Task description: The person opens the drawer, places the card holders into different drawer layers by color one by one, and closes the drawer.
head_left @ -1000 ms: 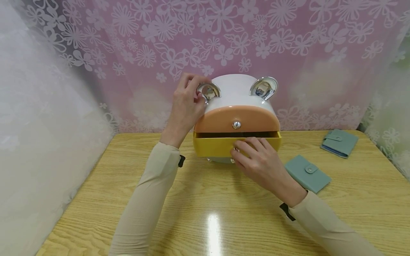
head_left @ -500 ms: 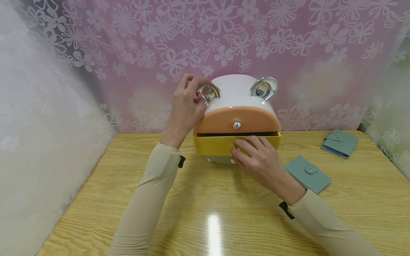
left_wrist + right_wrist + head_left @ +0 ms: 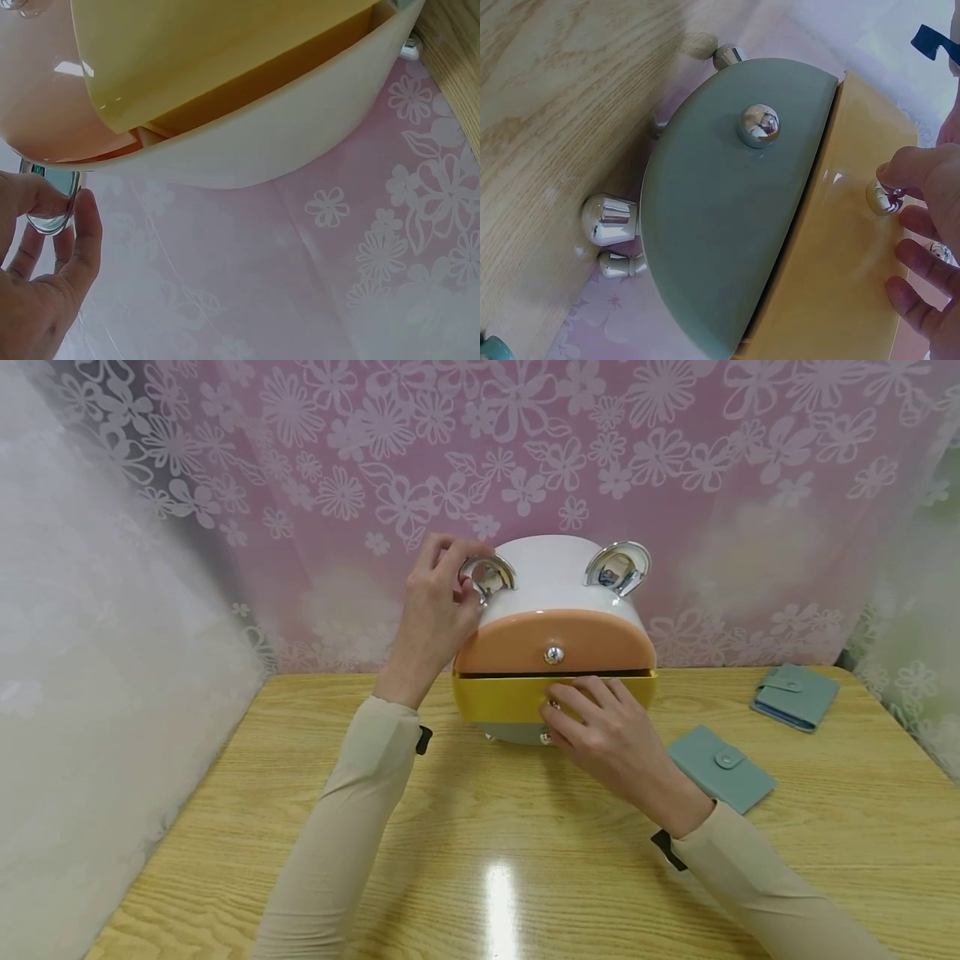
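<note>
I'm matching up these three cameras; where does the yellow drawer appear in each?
Head: yellow drawer near centre, below the orange drawer.
Left wrist: yellow drawer, top centre.
Right wrist: yellow drawer, right of centre.
Shared landmark: wooden table, across the bottom, top right and left, respectively.

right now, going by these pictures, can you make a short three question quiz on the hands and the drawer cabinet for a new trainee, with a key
1. True or false: the yellow drawer is fully shut.
2. Multiple choice: the right hand pinches the knob of which drawer? a) orange, b) green, c) yellow
3. Short answer: which part of the cabinet does the left hand grip?

Key:
1. False; a dark gap shows along its top edge in the head view.
2. c
3. The silver ear on the person's left.
</note>
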Tool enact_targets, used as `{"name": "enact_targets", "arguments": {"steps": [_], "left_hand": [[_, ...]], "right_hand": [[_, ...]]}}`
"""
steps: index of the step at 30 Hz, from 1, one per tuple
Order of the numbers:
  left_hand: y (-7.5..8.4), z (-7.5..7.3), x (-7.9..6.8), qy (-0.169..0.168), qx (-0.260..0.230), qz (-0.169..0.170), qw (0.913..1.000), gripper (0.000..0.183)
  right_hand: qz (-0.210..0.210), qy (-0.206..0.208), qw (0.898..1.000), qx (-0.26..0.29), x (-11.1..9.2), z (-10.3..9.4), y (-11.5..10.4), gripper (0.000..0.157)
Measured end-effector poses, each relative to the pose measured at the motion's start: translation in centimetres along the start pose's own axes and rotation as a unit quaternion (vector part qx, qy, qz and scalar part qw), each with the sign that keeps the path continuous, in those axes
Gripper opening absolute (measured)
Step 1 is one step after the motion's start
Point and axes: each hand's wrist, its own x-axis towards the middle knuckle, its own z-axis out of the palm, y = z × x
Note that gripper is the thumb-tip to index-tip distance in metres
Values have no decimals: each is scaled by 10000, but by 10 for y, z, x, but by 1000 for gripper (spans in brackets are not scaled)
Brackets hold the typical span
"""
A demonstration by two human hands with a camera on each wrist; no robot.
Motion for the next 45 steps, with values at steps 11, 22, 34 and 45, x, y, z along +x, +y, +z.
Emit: {"name": "enact_targets", "arguments": {"steps": [11, 22, 34, 45], "left_hand": [[0, 0, 1, 15, -118, -64, 9999, 37], [-1, 1, 1, 48, -78, -31, 10000, 36], [-1, 1, -1, 101, -39, 72, 9999, 38], [-1, 1, -1, 109, -19, 43, 9999, 37]], "right_hand": [[47, -74, 10000, -10, 0, 2, 1, 32], [38, 101, 9999, -56, 2, 6, 5, 22], [5, 290, 9996, -29, 3, 9, 5, 29], [34, 314, 9995, -2, 3, 10, 6, 29]]}}
